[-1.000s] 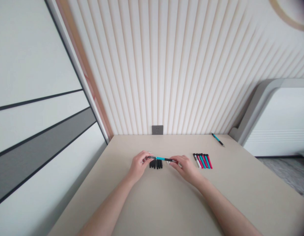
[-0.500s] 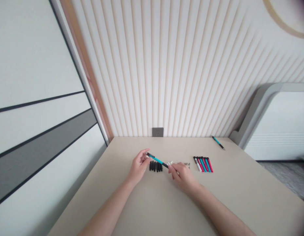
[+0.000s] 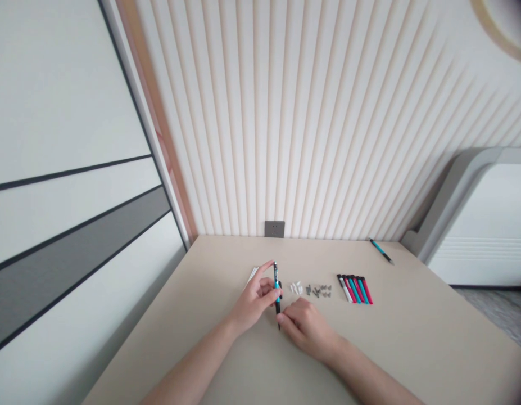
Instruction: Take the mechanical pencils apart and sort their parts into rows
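Note:
My left hand [image 3: 255, 301] holds a teal and black ballpoint pen [image 3: 277, 292] nearly upright with its tip downward. The thumb and curled fingers grip the barrel, and the index finger reaches to the button at the top. My right hand [image 3: 306, 325] is closed at the pen's lower end, its thumb over the black grip just above the tip. Behind the left hand a black pen part [image 3: 280, 288] shows in part; others of its row are hidden. Thin white refills [image 3: 252, 274] stick out beyond the left fingers.
Right of the hands lie small white parts [image 3: 297, 288], dark springs [image 3: 316, 292] and grey metal tips [image 3: 326, 291]. Farther right is a row of pen barrels [image 3: 355, 288] in white, red and teal with black ends. Another teal pen [image 3: 381, 251] lies near the table's back edge.
The pen has swung from slanting across between my hands to nearly upright. My left index finger now rests on its top, and my right hand has moved slightly lower. The view has shifted a little.

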A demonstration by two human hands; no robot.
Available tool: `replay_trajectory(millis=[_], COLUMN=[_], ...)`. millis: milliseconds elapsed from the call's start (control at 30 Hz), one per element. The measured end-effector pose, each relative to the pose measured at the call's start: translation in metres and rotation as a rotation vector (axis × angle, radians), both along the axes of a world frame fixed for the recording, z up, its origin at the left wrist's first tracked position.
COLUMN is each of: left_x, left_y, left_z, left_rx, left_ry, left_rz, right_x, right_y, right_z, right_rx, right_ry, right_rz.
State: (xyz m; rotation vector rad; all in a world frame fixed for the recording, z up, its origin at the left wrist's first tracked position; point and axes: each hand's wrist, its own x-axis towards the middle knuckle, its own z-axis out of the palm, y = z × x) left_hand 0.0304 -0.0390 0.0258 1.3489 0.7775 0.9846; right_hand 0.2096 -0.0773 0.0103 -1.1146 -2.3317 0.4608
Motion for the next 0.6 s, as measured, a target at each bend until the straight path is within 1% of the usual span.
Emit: replay_trajectory(millis=[233,400,600], left_x=[-0.002,-0.003,-0.005], left_y=[0.0,0.002,0.001], left_z=[-0.003,-0.003,0.002], left_rx=[0.001,-0.029,-0.037], left_ry=[0.046,0.052,0.033], left_rz=[-0.027,-0.037,-0.063], right_x=[0.011,0.012,0.012], right_y=[0.005,0.006,0.005], right_z=[0.0,-0.001,0.0], right_rx=[0.045,0.042,0.035], right_ry=[0.003,0.033,0.017], right_rz=[-0.1,-0.096,-0.081])
